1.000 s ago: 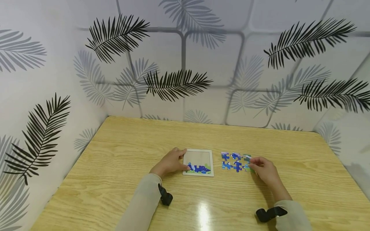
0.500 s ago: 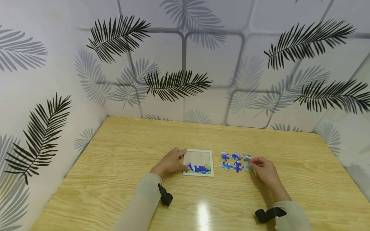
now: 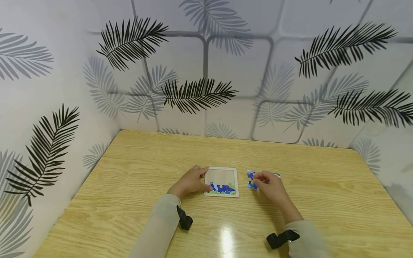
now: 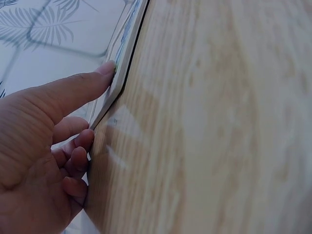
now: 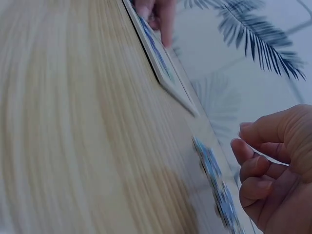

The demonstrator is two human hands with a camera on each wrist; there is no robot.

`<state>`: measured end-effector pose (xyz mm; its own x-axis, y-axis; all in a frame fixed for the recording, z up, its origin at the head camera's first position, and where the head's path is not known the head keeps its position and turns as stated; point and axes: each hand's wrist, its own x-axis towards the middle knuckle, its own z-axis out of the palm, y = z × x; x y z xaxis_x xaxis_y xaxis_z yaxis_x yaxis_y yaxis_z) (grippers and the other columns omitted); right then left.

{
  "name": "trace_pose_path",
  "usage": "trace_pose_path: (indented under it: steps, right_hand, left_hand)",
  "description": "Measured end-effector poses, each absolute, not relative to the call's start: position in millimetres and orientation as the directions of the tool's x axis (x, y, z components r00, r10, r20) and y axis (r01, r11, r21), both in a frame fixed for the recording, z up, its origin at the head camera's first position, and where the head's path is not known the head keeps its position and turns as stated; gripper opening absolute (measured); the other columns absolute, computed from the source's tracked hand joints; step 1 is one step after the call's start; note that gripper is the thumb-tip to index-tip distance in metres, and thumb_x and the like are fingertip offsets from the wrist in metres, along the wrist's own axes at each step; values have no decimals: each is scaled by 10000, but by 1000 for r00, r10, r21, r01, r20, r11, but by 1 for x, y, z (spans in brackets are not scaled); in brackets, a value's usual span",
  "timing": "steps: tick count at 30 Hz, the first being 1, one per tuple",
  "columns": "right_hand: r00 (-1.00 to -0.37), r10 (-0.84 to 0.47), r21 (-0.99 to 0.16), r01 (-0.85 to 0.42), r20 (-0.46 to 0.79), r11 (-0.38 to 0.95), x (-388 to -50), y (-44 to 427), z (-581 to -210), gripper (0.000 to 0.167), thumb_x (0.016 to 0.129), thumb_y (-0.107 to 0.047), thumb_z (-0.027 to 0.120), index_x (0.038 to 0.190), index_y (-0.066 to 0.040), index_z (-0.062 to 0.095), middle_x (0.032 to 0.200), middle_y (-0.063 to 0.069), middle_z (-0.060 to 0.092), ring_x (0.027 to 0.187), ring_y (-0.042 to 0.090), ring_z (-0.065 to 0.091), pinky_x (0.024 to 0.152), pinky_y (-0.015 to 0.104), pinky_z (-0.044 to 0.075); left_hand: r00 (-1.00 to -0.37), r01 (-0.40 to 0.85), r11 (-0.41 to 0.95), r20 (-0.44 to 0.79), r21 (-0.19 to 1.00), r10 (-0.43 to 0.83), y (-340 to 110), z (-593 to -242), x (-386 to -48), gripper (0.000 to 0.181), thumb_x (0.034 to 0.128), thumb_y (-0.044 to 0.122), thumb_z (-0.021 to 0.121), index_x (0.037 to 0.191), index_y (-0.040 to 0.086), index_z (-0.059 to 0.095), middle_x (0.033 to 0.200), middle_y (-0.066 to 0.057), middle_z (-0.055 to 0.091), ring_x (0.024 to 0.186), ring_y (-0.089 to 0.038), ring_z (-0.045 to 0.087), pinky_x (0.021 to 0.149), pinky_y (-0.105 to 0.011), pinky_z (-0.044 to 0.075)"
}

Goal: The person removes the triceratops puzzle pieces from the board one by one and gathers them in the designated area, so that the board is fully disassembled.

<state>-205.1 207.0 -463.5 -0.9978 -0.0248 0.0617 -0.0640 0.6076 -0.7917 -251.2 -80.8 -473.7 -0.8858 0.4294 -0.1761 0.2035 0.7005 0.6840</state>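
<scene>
My left hand [image 3: 191, 180] holds the left side of a square puzzle tray [image 3: 237, 182]. In the left wrist view, the thumb [image 4: 100, 78] lies on the tray's rim, with the other fingers curled beside its edge. Assembled blue and green pieces [image 3: 222, 189] fill the tray's lower strip; bare wood shows above. Over the loose pieces to the right is my right hand [image 3: 271, 184], its fingers bent and thumb near the index finger. Nothing shows between them in the right wrist view. A blue-purple puzzle piece [image 3: 250, 173] lies by the fingertips; several pieces are hidden under the hand.
A wood-grain table [image 3: 155, 154] bears everything. Leaf-patterned walls [image 3: 232, 122] stand behind and beside it. The loose puzzle pieces [image 5: 217, 187] lie flat in a cluster a short way from the tray. A light reflection falls on the table's front part.
My right hand has moved left, from the right end of the loose pieces to the left end, now covering the middle ones. The left hand and the tray have stayed put.
</scene>
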Motion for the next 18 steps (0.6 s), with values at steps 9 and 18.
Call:
trace_pose_path:
  steps: [9,18]
  right_hand:
    - [-985,-166,-824,-135,51,551,-211,139,-465,83,892,-57,636,964,-24,662,815,27,589,695,142,489,575,255,401]
    - [-948,-315,-791,-225,44,568,-215,104,-471,110,889,-56,634,991,-29,662,795,-4,576,651,117,468,548,230,391]
  left_hand:
    - [-876,188,710,-212,679,434,-83,-474,-253,945,723,394,814,1486,142,317,1010,-13,440,897,-172,440,801,-321,376]
    - [-843,197,691,-240,696,482,-86,-472,-255,1007,708,370,831,1502,123,264,1063,-9,429,955,-171,426,849,-330,378]
